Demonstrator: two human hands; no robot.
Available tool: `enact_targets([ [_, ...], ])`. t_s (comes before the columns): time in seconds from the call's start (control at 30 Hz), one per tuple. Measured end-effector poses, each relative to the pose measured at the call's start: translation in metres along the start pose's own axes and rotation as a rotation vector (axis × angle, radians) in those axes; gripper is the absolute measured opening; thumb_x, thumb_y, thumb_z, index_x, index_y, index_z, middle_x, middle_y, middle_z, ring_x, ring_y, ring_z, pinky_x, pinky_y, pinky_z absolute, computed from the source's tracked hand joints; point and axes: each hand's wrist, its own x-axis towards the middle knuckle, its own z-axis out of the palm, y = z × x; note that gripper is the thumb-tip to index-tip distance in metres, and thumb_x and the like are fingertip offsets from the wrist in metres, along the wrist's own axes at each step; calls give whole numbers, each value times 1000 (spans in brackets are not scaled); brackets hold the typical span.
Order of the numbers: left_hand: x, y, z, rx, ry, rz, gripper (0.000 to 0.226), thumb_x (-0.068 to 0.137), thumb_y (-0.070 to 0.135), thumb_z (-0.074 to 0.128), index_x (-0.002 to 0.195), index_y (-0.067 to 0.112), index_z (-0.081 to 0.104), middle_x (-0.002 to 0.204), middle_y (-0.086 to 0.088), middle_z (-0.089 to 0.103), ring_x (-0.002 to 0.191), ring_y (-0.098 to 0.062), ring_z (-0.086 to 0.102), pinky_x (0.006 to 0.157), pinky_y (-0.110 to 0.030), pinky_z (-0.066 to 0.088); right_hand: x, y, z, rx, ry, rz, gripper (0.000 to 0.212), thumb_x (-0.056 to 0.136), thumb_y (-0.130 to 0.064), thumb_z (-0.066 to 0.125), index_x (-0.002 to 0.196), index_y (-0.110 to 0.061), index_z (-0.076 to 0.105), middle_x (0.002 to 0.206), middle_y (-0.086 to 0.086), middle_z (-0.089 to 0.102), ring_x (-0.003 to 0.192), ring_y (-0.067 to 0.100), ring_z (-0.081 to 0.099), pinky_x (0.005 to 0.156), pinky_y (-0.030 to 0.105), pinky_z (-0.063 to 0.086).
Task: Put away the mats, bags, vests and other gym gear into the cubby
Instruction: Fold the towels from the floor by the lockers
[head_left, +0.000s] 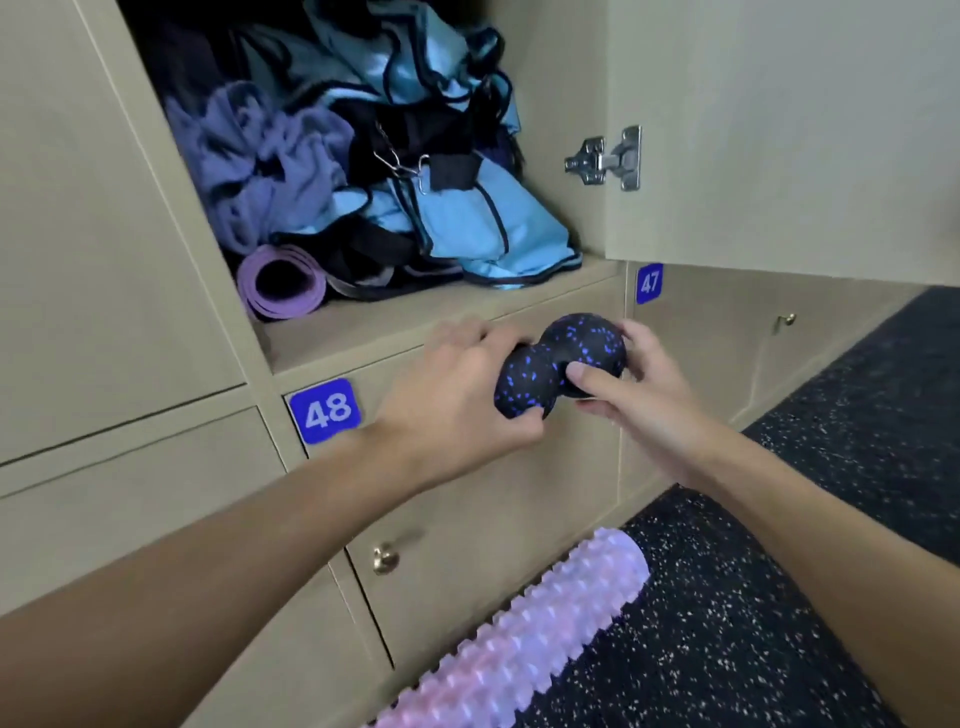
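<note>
Right now we hold a peanut-shaped massage ball (561, 364), black with blue flecks, in both bare hands. It hangs in the air just in front of the closed door numbered 48 (324, 410), a little below the open cubby (395, 322).

Our left hand (457, 395) wraps the ball's left lobe, fingers curled over the top and thumb tucked underneath. Our right hand (639, 395) cups the right lobe, with its thumb pressed into the narrow waist between the lobes. The ball's long axis runs left to right, tilted up slightly at the right end.

From this grip the cubby opening lies above, farther away and slightly to the left. A bare strip of shelf shows along its front edge. We judge the left hand to be the nearer one to that gap.

Inside the cubby, a rolled purple mat (283, 283) lies at the front left. Crumpled light blue vests (483, 228) are piled at the right, and a purple cloth (260, 171) sits behind the mat. The cubby door (779, 130) stands open on the right.

Near us, a pink spiked foam roller (519, 634) lies on the speckled black floor (727, 649).
</note>
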Motion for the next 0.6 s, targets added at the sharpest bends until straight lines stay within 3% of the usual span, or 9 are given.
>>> enact_targets([
  [0.1, 1, -10, -57, 106, 95, 12, 67, 65, 61, 48, 127, 35, 53, 118, 6, 57, 107, -20, 49, 92, -41, 49, 16, -41, 33, -15, -32, -106, 51, 80, -15, 78, 121, -32, 53, 116, -5, 65, 104, 8, 67, 92, 39, 57],
  [0.17, 0, -22, -86, 148, 155, -29, 64, 68, 57, 53, 128, 33, 52, 120, 5, 58, 106, -22, 49, 91, -42, 48, 25, -61, 59, -31, -9, -156, 56, 79, -20, 80, 125, -32, 50, 113, -8, 64, 96, -1, 66, 89, 27, 57],
  [0.27, 0, -40, -111, 262, 214, -87, 61, 77, 46, 62, 133, 29, 48, 128, 1, 57, 109, -30, 49, 96, -46, 44, 40, -79, 101, -104, 64, -222, 64, 76, -33, 82, 129, -34, 46, 113, -15, 58, 101, -4, 58, 83, 12, 45],
  [0.37, -1, -54, -116, 478, 114, -125, 64, 86, 40, 60, 144, 25, 38, 143, -3, 43, 125, -31, 42, 104, -42, 35, 58, -78, 137, -204, 82, -219, 68, 72, -40, 83, 129, -31, 47, 115, -8, 62, 102, 10, 61, 88, 22, 47],
  [0.47, 0, -65, -108, 639, 19, -85, 58, 88, 35, 56, 142, 21, 39, 146, -7, 38, 132, -30, 39, 110, -41, 33, 73, -66, 162, -389, 91, -228, 75, 70, -47, 83, 132, -25, 46, 117, -2, 63, 106, 18, 62, 94, 33, 49],
  [0.6, 3, -76, -96, 907, -73, -131, 56, 96, 45, 38, 144, 18, 38, 151, -16, 34, 136, -35, 35, 114, -42, 25, 85, -48, 178, -537, 7, -235, 79, 77, -47, 77, 140, -21, 38, 127, 1, 60, 117, 23, 57, 101, 38, 44],
])
